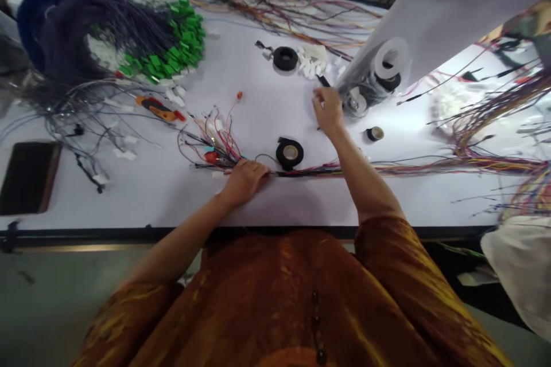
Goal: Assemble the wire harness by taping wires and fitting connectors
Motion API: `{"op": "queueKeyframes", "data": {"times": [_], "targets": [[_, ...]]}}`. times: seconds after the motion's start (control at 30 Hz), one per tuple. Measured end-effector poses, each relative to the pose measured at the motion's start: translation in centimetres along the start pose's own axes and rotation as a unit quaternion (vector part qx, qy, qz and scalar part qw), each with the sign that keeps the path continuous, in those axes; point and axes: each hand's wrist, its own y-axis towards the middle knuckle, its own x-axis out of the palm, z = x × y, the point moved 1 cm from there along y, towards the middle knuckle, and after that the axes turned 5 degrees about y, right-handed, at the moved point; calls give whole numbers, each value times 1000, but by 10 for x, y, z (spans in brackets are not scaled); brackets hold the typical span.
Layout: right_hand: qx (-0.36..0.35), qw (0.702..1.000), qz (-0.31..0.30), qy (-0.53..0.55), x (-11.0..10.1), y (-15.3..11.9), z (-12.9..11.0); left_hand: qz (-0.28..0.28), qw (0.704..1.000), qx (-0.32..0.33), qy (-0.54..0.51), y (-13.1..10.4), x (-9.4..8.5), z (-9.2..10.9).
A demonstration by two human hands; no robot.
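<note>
My left hand (245, 180) is closed round a wire bundle (314, 172) near the table's front edge. Left of that hand, the loose wire ends (219, 146) fan out with small coloured connectors. Just beyond the bundle lies a roll of black tape (290, 153), close to my left fingers. My right hand (329, 110) is farther out over the table, its fingers curled together; what they hold, if anything, I cannot make out. A small dark piece (323, 81) shows at its far side, beside a pile of white connectors (312, 61).
Another black tape roll (284, 58) lies at the back. A large coil of dark blue wires (81, 17) with green connectors (185, 34) fills the back left. An orange cutter (159, 109) and a dark flat case (30, 178) lie left. A grey column (451, 17) rises right.
</note>
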Motion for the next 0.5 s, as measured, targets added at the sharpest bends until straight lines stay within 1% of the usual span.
{"op": "queueKeyframes", "data": {"times": [0.07,0.1,0.13,0.2,0.23,0.3,0.43,0.5], "targets": [[-41,994,-81,55,0,-47,-18,7,1000,-17,1,5,0,-3],[-70,983,-134,104,0,-71,-27,15,999,-29,2,7,0,-5],[-98,971,-165,142,0,-93,-35,26,999,-41,2,9,1,-5],[-136,959,-178,171,0,-126,-46,50,997,-50,-2,13,2,-5],[-143,960,-171,170,1,-136,-49,60,997,-50,-6,14,3,-5],[-145,963,-159,160,4,-143,-52,72,996,-54,-9,15,4,-4],[-135,962,-155,180,16,-139,-53,79,993,-86,29,16,4,1],[-114,964,-146,189,22,-140,-54,87,991,-82,57,17,4,5]]}}
